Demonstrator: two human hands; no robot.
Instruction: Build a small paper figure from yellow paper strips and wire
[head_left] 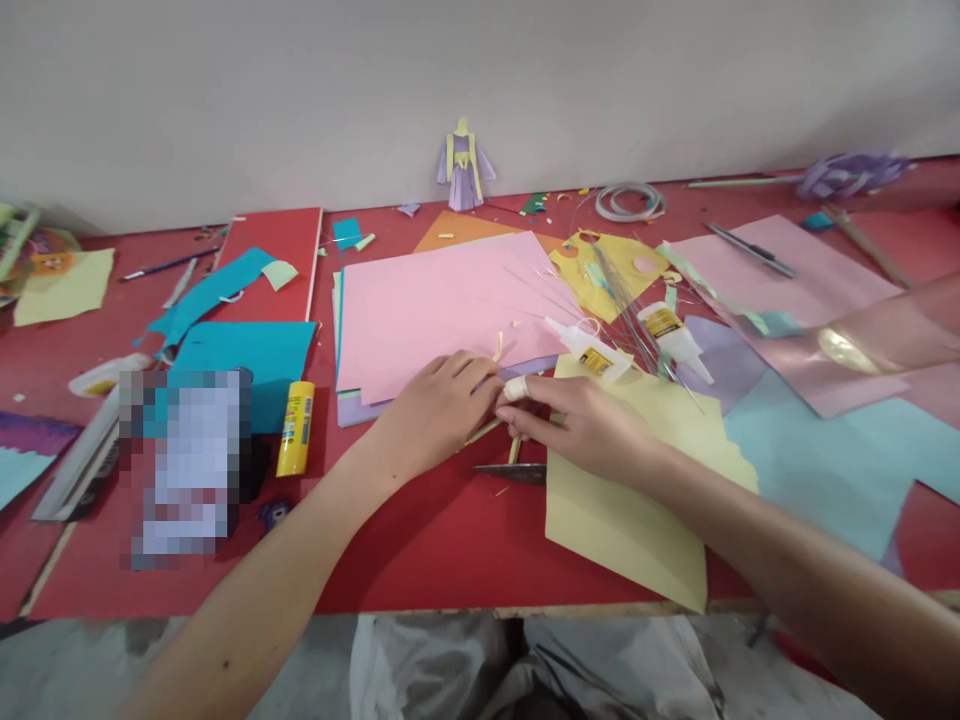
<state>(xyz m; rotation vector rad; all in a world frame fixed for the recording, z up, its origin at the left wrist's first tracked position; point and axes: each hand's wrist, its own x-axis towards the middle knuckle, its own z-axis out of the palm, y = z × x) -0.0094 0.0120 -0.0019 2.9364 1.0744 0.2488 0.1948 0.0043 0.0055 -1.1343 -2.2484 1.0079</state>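
The two hands meet fingertip to fingertip near the front edge of the red table (420, 560). The right hand (577, 420) has thumb and fingers closed in a pinch, with a thin yellow strip (514, 450) sticking out at six o'clock beneath them — a piece that narrow calls for fingertips rather than the palm. The left hand (446, 405) lies palm down with its fingers curled in at the same spot, perhaps to steady the work; whether it grips anything I cannot tell.

Just below the strip, a metal blade (510, 472) lies flat, its right end out of sight at the yellow sheet (630, 525). That sheet spreads at four o'clock under the right forearm, whose weight may help keep it from sliding.

The pink paper (442, 310) is stacked at eleven o'clock, probably pushed back to leave elbow room. A glue stick (296, 430) stands or lies — hard to say which — at nine o'clock, and two glue bottles (598, 360) rest at two o'clock, within easy reach. At twelve o'clock a paper doll (463, 170) is set against the wall, likely out of harm's way. Another person's forearm (900, 330) comes in at three o'clock.
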